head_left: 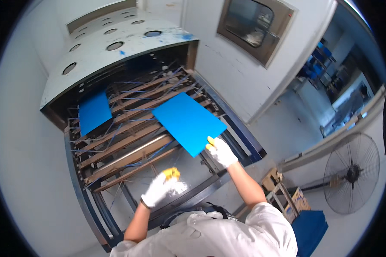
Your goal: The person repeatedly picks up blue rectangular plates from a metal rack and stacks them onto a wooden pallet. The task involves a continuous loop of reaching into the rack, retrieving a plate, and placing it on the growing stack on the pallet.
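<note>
My right hand [222,152], in a white glove with yellow fingertips, grips a flat blue panel [189,122] by its near right edge. The panel lies tilted over the slats of a wide conveyor-like rack [135,122]. My left hand [161,186], gloved the same way, hovers over the rack's near opening, apart from the panel. Its fingers are loosely bent, with nothing visible in them. Farther left, a second blue panel [94,112] rests on the slats, partly under the hood.
A pale hood [128,36] with round holes covers the rack's far end. Dark metal rails [193,195] edge the near side. At the right stand a large fan [351,173] and a stack of dark blue sheets [311,231]. A windowed wall panel [255,25] and a doorway lie beyond.
</note>
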### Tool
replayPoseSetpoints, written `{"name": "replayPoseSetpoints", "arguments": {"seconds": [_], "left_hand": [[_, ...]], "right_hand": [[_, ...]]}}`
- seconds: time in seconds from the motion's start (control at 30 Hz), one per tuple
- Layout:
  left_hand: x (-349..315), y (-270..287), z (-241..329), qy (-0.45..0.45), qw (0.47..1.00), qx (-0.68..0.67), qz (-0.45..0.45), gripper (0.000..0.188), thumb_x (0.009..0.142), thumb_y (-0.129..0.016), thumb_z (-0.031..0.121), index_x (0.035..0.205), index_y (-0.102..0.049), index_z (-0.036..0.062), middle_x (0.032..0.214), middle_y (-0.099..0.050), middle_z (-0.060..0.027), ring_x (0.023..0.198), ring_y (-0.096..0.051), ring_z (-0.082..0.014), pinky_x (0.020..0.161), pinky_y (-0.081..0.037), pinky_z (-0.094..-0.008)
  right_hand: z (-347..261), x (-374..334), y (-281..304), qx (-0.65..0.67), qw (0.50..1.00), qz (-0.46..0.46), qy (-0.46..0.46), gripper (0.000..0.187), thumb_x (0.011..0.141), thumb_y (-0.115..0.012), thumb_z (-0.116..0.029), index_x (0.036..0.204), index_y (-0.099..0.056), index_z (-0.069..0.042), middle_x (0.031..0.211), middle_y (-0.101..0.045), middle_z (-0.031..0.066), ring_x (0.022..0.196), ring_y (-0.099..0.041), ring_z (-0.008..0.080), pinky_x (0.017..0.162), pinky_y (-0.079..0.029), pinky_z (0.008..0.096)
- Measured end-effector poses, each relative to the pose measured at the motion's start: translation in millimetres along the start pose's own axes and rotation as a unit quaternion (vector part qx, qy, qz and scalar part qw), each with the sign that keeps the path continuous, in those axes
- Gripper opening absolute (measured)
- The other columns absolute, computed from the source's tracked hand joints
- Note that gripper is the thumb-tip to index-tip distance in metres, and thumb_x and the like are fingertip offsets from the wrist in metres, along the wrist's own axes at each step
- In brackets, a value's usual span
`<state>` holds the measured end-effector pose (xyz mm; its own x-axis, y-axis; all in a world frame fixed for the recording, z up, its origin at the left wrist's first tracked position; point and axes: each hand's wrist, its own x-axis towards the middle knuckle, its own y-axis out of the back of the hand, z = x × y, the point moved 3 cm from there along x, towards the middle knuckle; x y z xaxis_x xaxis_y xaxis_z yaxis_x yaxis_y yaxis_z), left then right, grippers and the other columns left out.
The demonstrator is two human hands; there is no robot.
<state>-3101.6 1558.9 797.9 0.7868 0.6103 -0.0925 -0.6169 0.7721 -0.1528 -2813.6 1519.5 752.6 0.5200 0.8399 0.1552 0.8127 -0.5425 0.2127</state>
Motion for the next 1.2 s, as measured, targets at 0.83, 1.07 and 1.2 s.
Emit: {"name": "replayPoseSetpoints", "arguments": {"seconds": [0.83, 1.07, 1.2], "left_hand": [[14, -779, -144, -0.21, 0.719, 0.294, -0.594, 0.058, 0.066, -0.052, 0.006, 0.122, -0.039, 0.0065, 0.108, -0.051, -0.0155, 0.092, -0.051, -0.0227, 0.08, -0.041, -0.0279], [-15, -892, -232, -0.043, 0.695, 0.261, -0.668, 0.063, 0.065, -0.047, -0.006, 0.125, -0.037, 0.0095, 0.09, -0.053, -0.0022, 0.062, -0.046, -0.0085, 0.055, -0.039, -0.0198], [-31, -920, -256, -0.038, 0.715, 0.255, -0.65, 0.06, 0.066, -0.046, -0.006, 0.124, -0.04, 0.0099, 0.079, -0.052, -0.0008, 0.057, -0.042, -0.0055, 0.049, -0.034, -0.0176]], "right_hand": [[21, -621, 279, 0.007, 0.574, 0.748, -0.333, 0.025, 0.07, -0.058, -0.003, 0.094, -0.051, 0.001, 0.084, -0.059, 0.0113, 0.077, -0.057, 0.0214, 0.067, -0.044, 0.0284], [45, -642, 301, -0.025, 0.505, 0.833, -0.224, 0.028, 0.07, -0.053, -0.001, 0.097, -0.049, 0.002, 0.08, -0.058, 0.0143, 0.073, -0.057, 0.0241, 0.065, -0.046, 0.031], [63, -657, 316, -0.248, 0.508, 0.643, -0.516, 0.014, 0.074, -0.055, -0.014, 0.08, -0.055, -0.002, 0.065, -0.058, 0.0164, 0.061, -0.058, 0.0309, 0.067, -0.047, 0.0345]]}}
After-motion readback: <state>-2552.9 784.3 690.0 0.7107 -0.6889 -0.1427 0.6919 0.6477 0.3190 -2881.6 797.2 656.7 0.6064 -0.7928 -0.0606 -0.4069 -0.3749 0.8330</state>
